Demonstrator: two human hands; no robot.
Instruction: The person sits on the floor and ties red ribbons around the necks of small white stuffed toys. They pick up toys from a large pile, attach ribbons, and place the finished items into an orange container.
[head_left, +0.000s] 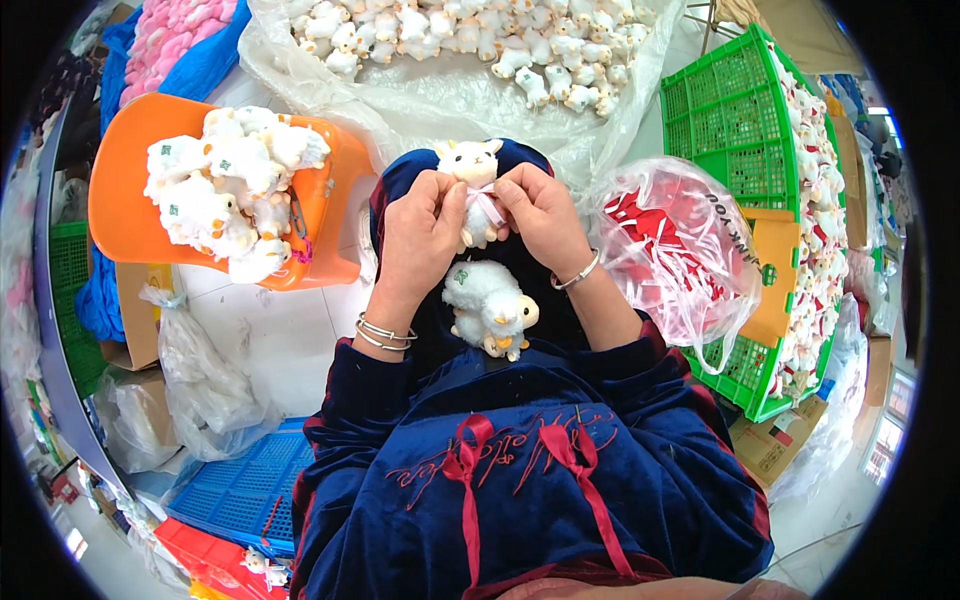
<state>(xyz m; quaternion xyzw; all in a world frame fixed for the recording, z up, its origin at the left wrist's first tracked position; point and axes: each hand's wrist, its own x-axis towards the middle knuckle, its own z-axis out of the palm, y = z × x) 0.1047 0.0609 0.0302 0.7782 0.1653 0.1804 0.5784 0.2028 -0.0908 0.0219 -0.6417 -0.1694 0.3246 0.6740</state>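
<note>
A small white plush lamb (468, 163) sits upright against my knees, facing me. Around its neck runs a pale pink ribbon (484, 205). My left hand (424, 222) is closed with thumb and finger pinching the ribbon at the lamb's left-hand side. Opposite it, my right hand (546, 212) pinches the ribbon on the other side. The fingertips partly hide the ribbon's ends. A second plush lamb (487, 300) lies on its side in my lap, just below my hands, touched by neither.
An orange chair (125, 190) on the left bears a pile of plush lambs (225, 185). Beyond my knees, a large clear plastic sheet (400, 110) holds many more. To the right are a clear bag (690, 255) with red and white ribbons and a green crate (725, 115).
</note>
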